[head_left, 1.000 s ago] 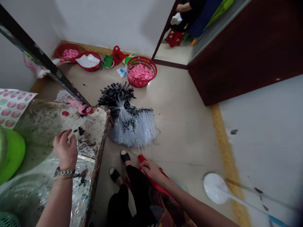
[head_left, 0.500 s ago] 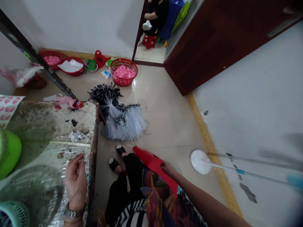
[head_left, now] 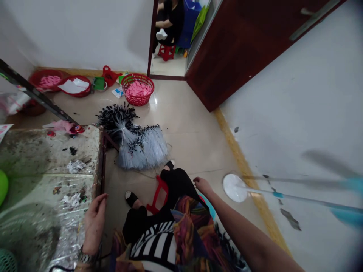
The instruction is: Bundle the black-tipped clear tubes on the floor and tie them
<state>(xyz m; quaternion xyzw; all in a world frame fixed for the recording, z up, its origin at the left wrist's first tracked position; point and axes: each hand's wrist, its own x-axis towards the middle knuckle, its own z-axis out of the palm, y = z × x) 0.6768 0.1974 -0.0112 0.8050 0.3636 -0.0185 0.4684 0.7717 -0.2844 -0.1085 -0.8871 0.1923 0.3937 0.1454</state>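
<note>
My left hand (head_left: 95,223), with a metal watch at the wrist, hovers at the edge of the stained, plastic-covered table (head_left: 98,166). Its fingers curl loosely and no object shows in them. Out over the floor on the other side, my right hand (head_left: 202,186) hangs beside my thigh, fingers slightly bent and holding nothing visible. Part of a red plastic frame (head_left: 159,194) shows between my legs. Bundles of clear strands with black tips (head_left: 141,147) lie on the floor beyond my feet. Crumpled white scraps (head_left: 74,166) sit on the table.
A red basket of pink pieces (head_left: 138,90) and red basins (head_left: 75,87) line the far wall. An open brown door (head_left: 241,41) stands at the right. Near the right wall is a white round base (head_left: 235,187) with a pole. Through the doorway, a person sits on a red stool.
My right hand has let go of the red plastic thing, which now shows between my legs. My legs have moved apart. My left hand is lower, and the view has shifted right.
</note>
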